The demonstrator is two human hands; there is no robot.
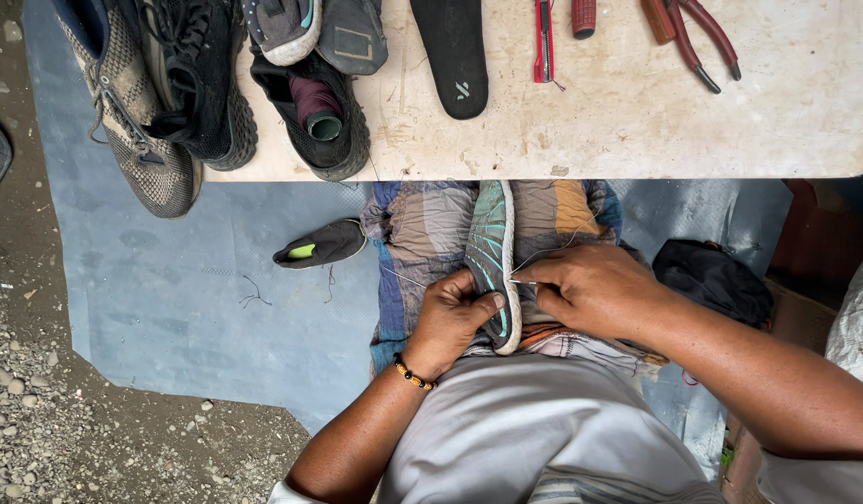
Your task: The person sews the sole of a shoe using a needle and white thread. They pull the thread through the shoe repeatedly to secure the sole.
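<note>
Left hand [447,317] clamps the light, flexible teal shoe [492,261] by its sole edge, judged best held there, while right hand [585,289] pinches a needle [522,281] just beside that grip

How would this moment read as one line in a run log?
left hand: grips shoe | right hand: holds needle at sole edge | lap: checked cloth

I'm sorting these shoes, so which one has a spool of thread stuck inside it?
The black shoe at the table's near edge, with a maroon spool in its opening. The other shoes hold none.
</note>
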